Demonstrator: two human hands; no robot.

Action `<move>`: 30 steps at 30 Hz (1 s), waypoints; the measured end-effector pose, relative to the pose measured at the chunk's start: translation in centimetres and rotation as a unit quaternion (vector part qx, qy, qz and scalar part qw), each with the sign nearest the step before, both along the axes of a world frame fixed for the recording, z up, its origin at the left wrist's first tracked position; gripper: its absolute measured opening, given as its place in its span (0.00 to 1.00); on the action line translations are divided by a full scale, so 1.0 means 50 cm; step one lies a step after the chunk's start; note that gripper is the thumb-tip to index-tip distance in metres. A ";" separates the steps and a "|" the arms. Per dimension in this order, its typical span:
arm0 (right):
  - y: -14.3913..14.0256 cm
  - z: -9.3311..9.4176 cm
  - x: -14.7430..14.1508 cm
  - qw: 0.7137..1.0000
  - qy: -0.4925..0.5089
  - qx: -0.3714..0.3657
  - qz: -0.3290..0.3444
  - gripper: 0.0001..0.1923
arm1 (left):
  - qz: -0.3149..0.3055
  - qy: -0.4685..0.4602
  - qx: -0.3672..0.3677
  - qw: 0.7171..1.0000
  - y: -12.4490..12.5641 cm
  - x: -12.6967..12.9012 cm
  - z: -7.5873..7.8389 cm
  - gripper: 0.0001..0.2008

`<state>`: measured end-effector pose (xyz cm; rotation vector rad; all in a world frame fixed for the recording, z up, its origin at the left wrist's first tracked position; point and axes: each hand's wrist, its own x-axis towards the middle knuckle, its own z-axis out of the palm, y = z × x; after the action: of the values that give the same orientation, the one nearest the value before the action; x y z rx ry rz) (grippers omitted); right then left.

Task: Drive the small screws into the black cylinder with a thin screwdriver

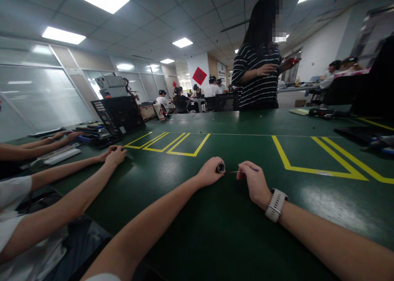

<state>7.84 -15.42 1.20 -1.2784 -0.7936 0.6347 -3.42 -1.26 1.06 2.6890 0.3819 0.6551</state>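
Over the green table, my left hand [209, 172] is closed around a small black cylinder [221, 167] whose round, ringed end faces me. My fingers cover the rest of it. Just to the right, my right hand [253, 180] pinches a slim screwdriver [233, 172], its thin metal shaft pointing left. The shaft's tip is close to the cylinder's lower right side; I cannot tell whether they touch. A bit of the dark purplish handle [256, 170] shows by my right fingers. A pale watch band [276, 205] circles my right wrist.
Yellow tape outlines [181, 154] mark the green tabletop [191, 215]. At left, a co-worker's hands [115, 154] are on the table, near an open computer case [118, 113]. A person in a striped top [255, 80] stands across the table. Dark equipment [369, 135] sits at right.
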 end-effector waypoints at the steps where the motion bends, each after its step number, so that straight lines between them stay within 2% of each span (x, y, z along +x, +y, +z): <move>1: -0.001 0.002 0.000 1.000 0.003 0.004 -0.003 0.11 | 0.000 -0.001 -0.003 1.000 -0.001 -0.001 0.001 0.05; 9: -0.004 0.008 -0.001 0.999 0.025 0.022 -0.026 0.12 | 0.024 -0.052 -0.011 0.998 0.000 -0.001 0.003 0.08; 15: 0.005 0.000 0.002 0.997 0.055 0.014 -0.044 0.11 | 0.127 -0.105 0.053 0.985 -0.006 -0.003 0.005 0.13; 20: 0.003 0.001 0.003 0.996 0.076 0.009 -0.039 0.11 | 0.166 -0.084 0.004 0.982 -0.006 -0.003 -0.002 0.14; 26: 0.002 0.007 0.005 0.995 0.091 0.009 -0.036 0.12 | 0.204 -0.100 -0.044 0.973 0.014 0.006 -0.005 0.18; 30: 0.000 0.014 0.003 0.994 0.105 0.007 -0.040 0.12 | 0.194 -0.099 -0.032 0.976 0.029 0.010 -0.007 0.17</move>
<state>8.00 -15.42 1.88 -1.2027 -0.5713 0.6857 -2.90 0.21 0.71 2.4756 0.8687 0.9898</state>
